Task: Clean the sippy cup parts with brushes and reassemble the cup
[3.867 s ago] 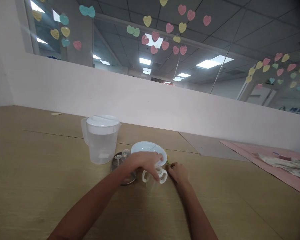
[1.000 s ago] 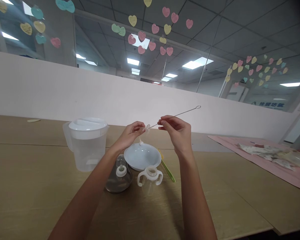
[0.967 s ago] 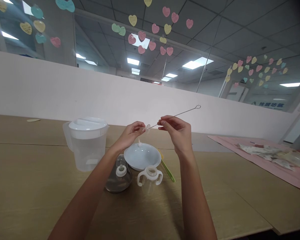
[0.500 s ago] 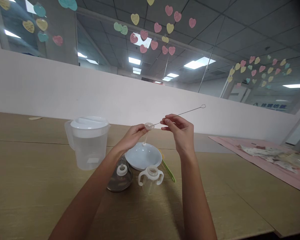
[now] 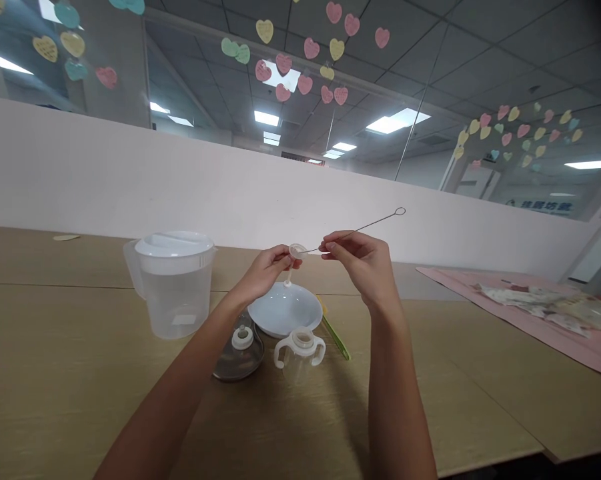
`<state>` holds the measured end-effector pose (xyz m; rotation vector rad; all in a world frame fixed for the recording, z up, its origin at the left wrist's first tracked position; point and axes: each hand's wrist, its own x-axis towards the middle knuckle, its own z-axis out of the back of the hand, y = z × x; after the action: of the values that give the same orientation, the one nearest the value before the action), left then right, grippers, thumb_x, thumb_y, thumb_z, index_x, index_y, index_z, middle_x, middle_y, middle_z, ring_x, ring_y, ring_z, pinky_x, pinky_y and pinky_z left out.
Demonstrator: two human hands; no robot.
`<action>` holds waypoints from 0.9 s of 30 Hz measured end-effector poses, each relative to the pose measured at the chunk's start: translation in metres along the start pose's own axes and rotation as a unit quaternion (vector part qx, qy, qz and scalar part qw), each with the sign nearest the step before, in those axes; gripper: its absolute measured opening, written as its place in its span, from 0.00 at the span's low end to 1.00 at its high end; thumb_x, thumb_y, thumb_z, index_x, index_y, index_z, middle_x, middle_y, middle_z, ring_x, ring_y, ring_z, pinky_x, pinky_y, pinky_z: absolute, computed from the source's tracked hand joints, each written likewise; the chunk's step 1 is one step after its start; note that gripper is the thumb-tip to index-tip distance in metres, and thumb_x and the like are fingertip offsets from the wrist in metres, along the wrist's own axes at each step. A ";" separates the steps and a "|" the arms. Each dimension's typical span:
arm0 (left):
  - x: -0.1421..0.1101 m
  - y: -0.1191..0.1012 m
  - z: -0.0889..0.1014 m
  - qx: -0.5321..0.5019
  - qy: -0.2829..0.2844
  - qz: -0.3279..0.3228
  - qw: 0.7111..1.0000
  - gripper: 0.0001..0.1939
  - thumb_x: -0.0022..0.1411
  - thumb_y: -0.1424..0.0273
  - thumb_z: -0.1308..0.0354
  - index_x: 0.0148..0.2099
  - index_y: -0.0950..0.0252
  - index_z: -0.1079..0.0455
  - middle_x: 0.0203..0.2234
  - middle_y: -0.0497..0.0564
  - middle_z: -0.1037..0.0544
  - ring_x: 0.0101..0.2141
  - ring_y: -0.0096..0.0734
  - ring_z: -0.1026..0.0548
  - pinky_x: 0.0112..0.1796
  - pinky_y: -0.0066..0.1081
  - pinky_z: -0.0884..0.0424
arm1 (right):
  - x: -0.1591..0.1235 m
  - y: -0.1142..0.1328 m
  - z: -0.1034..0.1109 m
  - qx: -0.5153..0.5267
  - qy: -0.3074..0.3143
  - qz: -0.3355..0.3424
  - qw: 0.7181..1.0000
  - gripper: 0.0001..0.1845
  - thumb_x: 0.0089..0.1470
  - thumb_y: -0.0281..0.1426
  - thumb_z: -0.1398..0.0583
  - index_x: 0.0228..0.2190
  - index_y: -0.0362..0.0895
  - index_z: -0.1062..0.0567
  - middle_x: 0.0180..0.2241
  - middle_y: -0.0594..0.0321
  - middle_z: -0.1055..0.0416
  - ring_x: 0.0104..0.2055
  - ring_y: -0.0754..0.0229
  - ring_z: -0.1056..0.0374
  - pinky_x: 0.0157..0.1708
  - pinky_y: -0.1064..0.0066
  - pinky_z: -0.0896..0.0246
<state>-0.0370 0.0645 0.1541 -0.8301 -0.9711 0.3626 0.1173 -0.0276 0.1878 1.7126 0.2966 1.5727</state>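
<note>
My left hand [image 5: 270, 270] is closed on a clear bottle straw piece [image 5: 297, 251] with a round top, its thin tube hanging down to a small white weight over the bowl. Between the fingers and thumb of my right hand [image 5: 357, 257] is a thin wire straw brush [image 5: 377, 221], its looped end pointing up to the right. The brush's other end reaches into the round top; its bristles cannot be made out. Below the hands sits a white bowl [image 5: 285, 310]. In front of it stands a clear baby bottle [image 5: 300, 353] with two white handles and no lid.
A lidded plastic pitcher [image 5: 177, 293] stands at the left. Near my left forearm, a metal tray [image 5: 237, 367] holds a white nipple cap [image 5: 242, 337]. A green-handled brush [image 5: 336, 339] lies right of the bowl. Pink cloth [image 5: 455, 288] with packets covers the far right, before a white wall [image 5: 220, 187].
The wire brush has shifted slightly left and inward at the round top of the straw piece. My right wrist has moved a little rightward. The view has shifted slightly.
</note>
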 end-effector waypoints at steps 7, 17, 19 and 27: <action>0.000 -0.001 -0.007 0.053 -0.040 -0.046 0.997 0.14 0.59 0.62 0.50 0.38 0.66 0.29 0.34 0.51 0.24 0.38 0.33 0.28 0.42 0.29 0.36 | 0.001 -0.005 -0.001 -0.072 -0.004 0.008 0.997 0.07 0.44 0.31 0.39 0.28 0.42 0.23 0.29 0.61 0.25 0.30 0.61 0.30 0.34 0.67 0.33; -0.001 0.005 -0.012 0.055 0.016 -0.038 0.998 0.13 0.60 0.65 0.50 0.39 0.67 0.29 0.33 0.52 0.23 0.35 0.31 0.27 0.38 0.27 0.33 | 0.001 -0.001 -0.007 -0.103 -0.127 0.012 0.986 0.18 0.50 0.41 0.43 0.40 0.44 0.28 0.26 0.66 0.30 0.19 0.70 0.40 0.20 0.76 0.45; -0.001 0.006 -0.011 0.067 0.026 -0.034 0.997 0.12 0.60 0.65 0.50 0.37 0.67 0.28 0.33 0.51 0.23 0.35 0.31 0.27 0.38 0.27 0.33 | -0.001 0.006 -0.004 -0.051 -0.193 0.038 0.979 0.19 0.54 0.44 0.48 0.36 0.43 0.29 0.23 0.68 0.33 0.16 0.71 0.44 0.16 0.77 0.49; -0.001 0.008 -0.014 0.109 0.008 -0.052 0.993 0.12 0.60 0.67 0.50 0.37 0.66 0.28 0.34 0.51 0.22 0.36 0.31 0.26 0.39 0.27 0.33 | -0.002 0.003 -0.014 -0.122 -0.216 0.077 0.966 0.23 0.57 0.47 0.54 0.22 0.43 0.36 0.15 0.70 0.40 0.16 0.70 0.43 0.18 0.77 0.48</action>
<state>-0.0251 0.0634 0.1434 -0.5812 -0.9368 0.3638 0.1024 -0.0258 0.1874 1.8556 -0.2465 1.2342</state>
